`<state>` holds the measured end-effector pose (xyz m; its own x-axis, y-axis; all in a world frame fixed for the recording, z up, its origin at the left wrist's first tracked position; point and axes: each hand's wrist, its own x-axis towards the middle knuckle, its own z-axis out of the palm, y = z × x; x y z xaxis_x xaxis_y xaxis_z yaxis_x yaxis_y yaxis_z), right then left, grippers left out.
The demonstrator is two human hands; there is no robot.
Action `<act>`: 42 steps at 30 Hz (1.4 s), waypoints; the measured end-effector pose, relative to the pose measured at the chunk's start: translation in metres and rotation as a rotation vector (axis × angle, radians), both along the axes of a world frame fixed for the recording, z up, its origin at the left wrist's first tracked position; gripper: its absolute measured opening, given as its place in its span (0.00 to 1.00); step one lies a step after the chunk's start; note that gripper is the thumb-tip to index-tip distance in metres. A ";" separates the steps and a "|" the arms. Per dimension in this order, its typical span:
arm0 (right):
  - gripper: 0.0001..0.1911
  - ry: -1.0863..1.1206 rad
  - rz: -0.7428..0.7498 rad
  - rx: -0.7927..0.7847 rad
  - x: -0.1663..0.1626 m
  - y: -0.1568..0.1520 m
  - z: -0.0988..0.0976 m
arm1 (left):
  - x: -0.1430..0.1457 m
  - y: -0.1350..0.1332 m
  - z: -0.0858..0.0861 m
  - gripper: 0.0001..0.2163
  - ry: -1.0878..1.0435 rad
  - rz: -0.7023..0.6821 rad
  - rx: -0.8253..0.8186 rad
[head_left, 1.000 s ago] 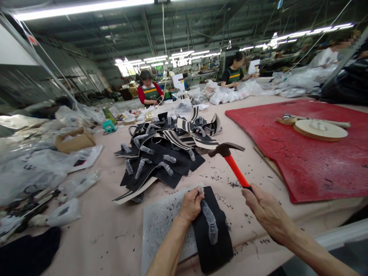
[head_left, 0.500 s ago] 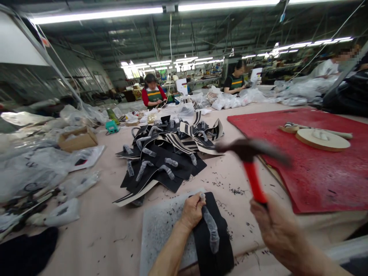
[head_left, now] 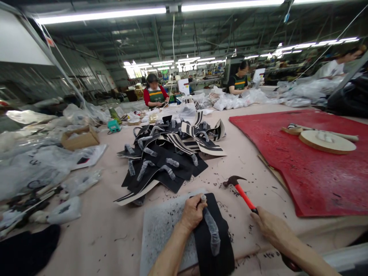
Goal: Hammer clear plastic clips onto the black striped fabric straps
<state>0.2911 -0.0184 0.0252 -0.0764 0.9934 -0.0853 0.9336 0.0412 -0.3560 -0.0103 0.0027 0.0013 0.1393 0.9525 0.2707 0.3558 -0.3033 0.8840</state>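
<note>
My left hand (head_left: 192, 212) is closed in a fist round a small metal punch (head_left: 203, 198), held upright on a black flat piece (head_left: 212, 237). A clear plastic-wrapped strip (head_left: 212, 230) lies along that piece, which rests on a grey speckled pad (head_left: 161, 230). My right hand (head_left: 267, 226) grips a hammer (head_left: 240, 189) by its red handle. The dark hammer head is low over the table, just right of the punch and apart from it.
A pile of black and striped pieces (head_left: 169, 157) lies beyond the pad. A red mat (head_left: 304, 165) with a wooden disc (head_left: 327, 141) covers the right. Plastic bags (head_left: 37, 168) and a cardboard box (head_left: 79, 138) crowd the left. Other people (head_left: 153, 94) work at the far end.
My right hand swung the hammer up and then brought it down low beside the punch. My left hand stayed on the punch and the black piece.
</note>
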 end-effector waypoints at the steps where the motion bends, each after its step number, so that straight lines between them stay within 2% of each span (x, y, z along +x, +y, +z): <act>1: 0.14 -0.027 0.020 0.092 -0.008 -0.002 -0.001 | 0.000 0.000 -0.001 0.08 0.000 0.007 0.001; 2: 0.15 -0.030 0.074 0.189 -0.019 -0.005 0.001 | 0.000 0.000 -0.002 0.08 0.001 0.013 0.001; 4: 0.22 0.045 0.284 0.311 -0.047 -0.014 0.014 | 0.000 0.001 -0.002 0.07 0.010 0.021 -0.004; 7: 0.34 0.111 0.674 0.248 -0.092 -0.027 0.034 | 0.001 0.001 -0.001 0.07 0.014 0.045 -0.016; 8: 0.34 0.090 0.758 0.208 -0.103 -0.030 0.037 | 0.001 0.001 0.000 0.06 0.005 0.060 -0.024; 10: 0.28 0.024 0.830 0.169 -0.119 -0.034 0.037 | 0.000 0.002 0.001 0.04 -0.030 0.127 -0.042; 13: 0.21 -0.070 0.770 0.266 -0.126 -0.034 0.029 | -0.003 0.006 -0.003 0.08 -0.200 0.369 -0.084; 16: 0.21 -0.216 0.552 0.380 -0.123 -0.026 0.036 | -0.010 0.014 -0.006 0.15 -0.526 0.614 -0.123; 18: 0.16 -0.315 0.395 0.358 -0.119 -0.017 0.051 | -0.018 0.020 0.000 0.18 -0.694 0.685 -0.115; 21: 0.09 -0.353 0.261 0.258 -0.113 -0.006 0.072 | -0.035 0.024 0.022 0.17 -0.772 0.723 -0.032; 24: 0.06 -0.236 0.184 0.132 -0.114 -0.004 0.074 | -0.046 0.023 0.042 0.15 -0.679 0.690 0.019; 26: 0.09 -0.126 0.140 0.050 -0.120 -0.008 0.067 | -0.043 0.019 0.045 0.13 -0.571 0.607 0.001; 31: 0.22 0.080 0.095 -0.001 -0.138 -0.016 0.051 | -0.010 0.009 0.022 0.09 -0.384 0.352 -0.073; 33: 0.22 0.086 0.114 -0.018 -0.142 -0.017 0.050 | 0.002 0.009 0.012 0.08 -0.379 0.301 -0.110; 37: 0.19 0.025 0.146 -0.080 -0.145 -0.018 0.046 | 0.011 0.012 -0.001 0.08 -0.401 0.276 -0.168; 42: 0.17 0.027 0.274 -0.194 -0.151 -0.026 0.036 | 0.010 0.011 -0.007 0.10 -0.377 0.286 -0.215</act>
